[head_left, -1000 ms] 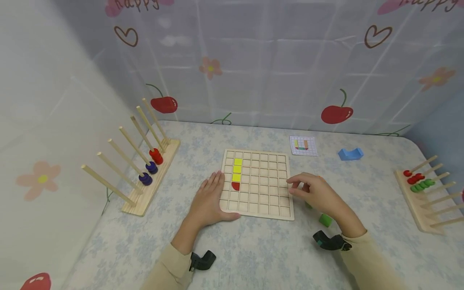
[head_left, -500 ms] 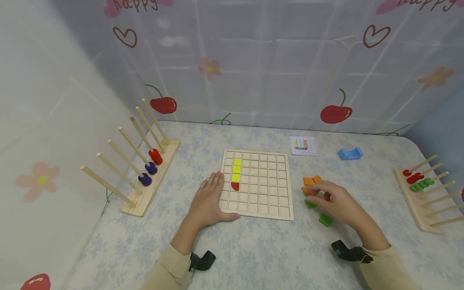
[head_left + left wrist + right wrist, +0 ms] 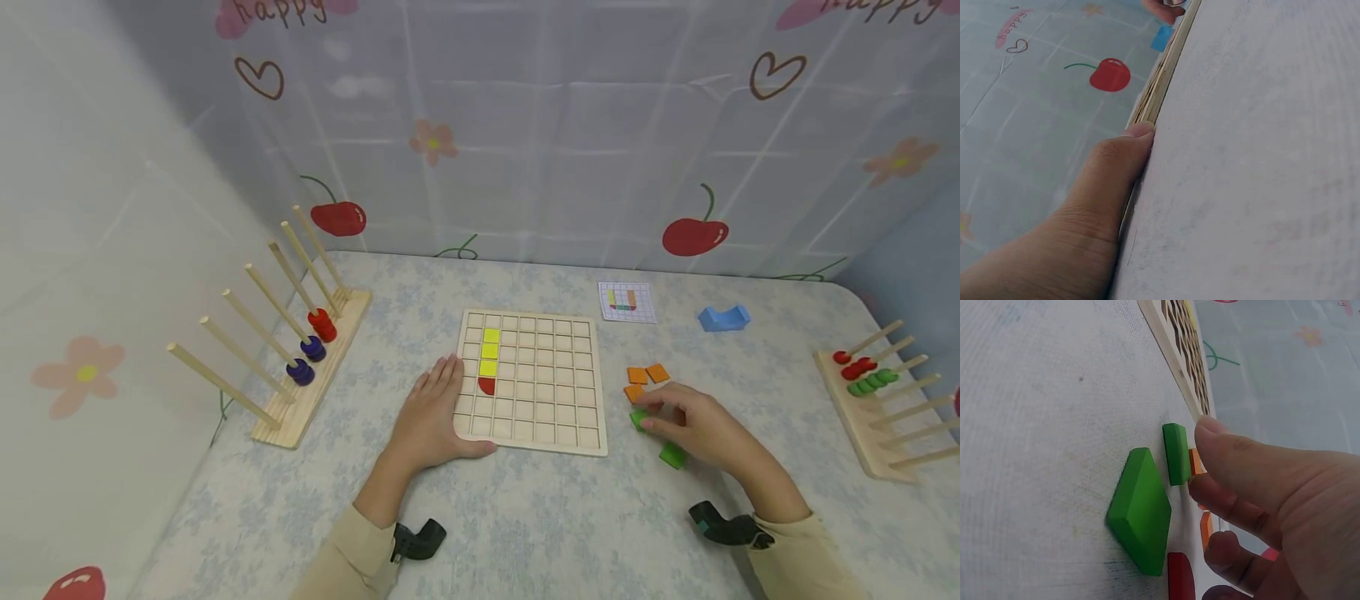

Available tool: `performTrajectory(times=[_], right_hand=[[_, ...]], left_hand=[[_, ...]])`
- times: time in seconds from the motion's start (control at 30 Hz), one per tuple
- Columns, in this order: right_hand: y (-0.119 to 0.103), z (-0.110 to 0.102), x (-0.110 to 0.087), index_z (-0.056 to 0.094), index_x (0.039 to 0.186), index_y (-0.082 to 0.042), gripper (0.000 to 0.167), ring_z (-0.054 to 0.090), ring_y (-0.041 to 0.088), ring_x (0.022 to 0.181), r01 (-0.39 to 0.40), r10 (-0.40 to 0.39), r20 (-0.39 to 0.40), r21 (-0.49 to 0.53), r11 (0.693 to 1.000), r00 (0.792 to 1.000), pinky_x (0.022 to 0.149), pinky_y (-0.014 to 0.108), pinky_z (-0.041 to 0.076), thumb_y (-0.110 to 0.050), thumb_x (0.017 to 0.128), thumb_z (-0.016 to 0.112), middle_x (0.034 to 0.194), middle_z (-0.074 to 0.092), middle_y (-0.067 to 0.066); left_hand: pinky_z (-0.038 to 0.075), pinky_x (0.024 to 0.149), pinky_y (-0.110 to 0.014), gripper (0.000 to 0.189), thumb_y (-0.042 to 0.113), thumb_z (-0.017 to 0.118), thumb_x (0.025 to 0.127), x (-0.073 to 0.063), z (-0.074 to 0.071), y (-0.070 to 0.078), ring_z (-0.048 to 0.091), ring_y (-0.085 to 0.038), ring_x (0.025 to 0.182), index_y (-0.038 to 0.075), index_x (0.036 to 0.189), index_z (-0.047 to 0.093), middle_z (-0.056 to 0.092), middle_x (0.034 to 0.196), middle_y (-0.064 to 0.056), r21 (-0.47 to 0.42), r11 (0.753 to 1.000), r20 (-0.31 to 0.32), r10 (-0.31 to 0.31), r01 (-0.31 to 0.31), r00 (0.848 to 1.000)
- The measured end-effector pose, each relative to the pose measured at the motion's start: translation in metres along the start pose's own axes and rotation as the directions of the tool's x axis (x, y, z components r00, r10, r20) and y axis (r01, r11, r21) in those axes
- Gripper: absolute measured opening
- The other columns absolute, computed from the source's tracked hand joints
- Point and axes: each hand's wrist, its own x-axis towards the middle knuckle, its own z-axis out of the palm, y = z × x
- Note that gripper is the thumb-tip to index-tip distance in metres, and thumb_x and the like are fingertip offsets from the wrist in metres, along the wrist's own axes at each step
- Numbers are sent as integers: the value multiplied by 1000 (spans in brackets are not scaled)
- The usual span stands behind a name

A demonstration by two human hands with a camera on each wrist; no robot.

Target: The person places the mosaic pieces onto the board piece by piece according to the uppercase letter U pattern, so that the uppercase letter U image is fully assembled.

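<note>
A wooden grid board (image 3: 546, 385) lies on the table, with yellow square tiles (image 3: 490, 351) in one column and a red quarter-round tile (image 3: 487, 386) below them. My left hand (image 3: 427, 417) rests flat along the board's left edge, thumb at its near edge; the left wrist view shows that thumb (image 3: 1110, 169) against the rim. To the right of the board, my right hand (image 3: 701, 425) reaches over a green tile (image 3: 1175, 453), thumb and forefinger apart beside it. A second green tile (image 3: 1141, 515) lies closer to the wrist. Orange tiles (image 3: 637, 375) lie just beyond the fingertips.
A printed pattern card (image 3: 627, 302) and a blue curved block (image 3: 724, 318) sit behind on the right. Peg racks with coloured beads stand at far left (image 3: 322, 375) and far right (image 3: 862, 425). A red piece (image 3: 1180, 578) lies under the right hand.
My right hand has moved from the board's right edge rightward to the loose tiles, bringing the orange ones into sight, then slightly nearer onto the green tile. The left hand stays put.
</note>
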Motion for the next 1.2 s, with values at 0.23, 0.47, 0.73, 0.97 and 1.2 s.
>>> performTrajectory(times=[0.23,0.47,0.73,0.97,1.2], right_hand=[[0,0,1,71,116,-16,26,43,5,67,-28,28,51,-4,1000,998,55,23,40,-21,91,72,109,64,1],[-1,1,2,71,110,-17,21,43,6,67,-47,47,57,-4,999,997,55,23,41,-21,89,74,104,62,0],[-4,2,5,64,99,-18,17,44,8,65,-100,100,53,-2,995,994,56,24,41,-23,88,76,89,62,-2],[-8,5,13,66,102,-15,20,52,10,71,-98,98,1,32,995,995,61,22,46,-26,89,75,96,67,1],[-20,14,31,67,98,-19,14,53,11,75,-44,45,-27,57,997,999,64,22,47,-26,89,75,88,63,-1]], left_hand=[[12,127,-44,137,82,70,62,0,-1,1,5,-20,157,8,160,9,9,168,-5,-3,1000,1,-1,1,1000],[12,127,-44,137,82,70,62,0,-2,2,5,-20,156,8,160,9,9,168,-7,0,1000,3,3,-3,1000],[12,127,-44,138,82,70,62,0,-3,2,4,-20,156,8,160,8,8,168,-6,2,1000,6,5,-5,1000],[12,127,-44,137,82,70,62,0,-2,1,4,-20,156,8,160,8,8,168,-5,2,1000,1,3,-3,1000],[12,127,-44,138,81,71,62,-1,-2,1,5,-20,157,8,160,9,9,168,-6,-9,1000,5,-2,2,1000]])
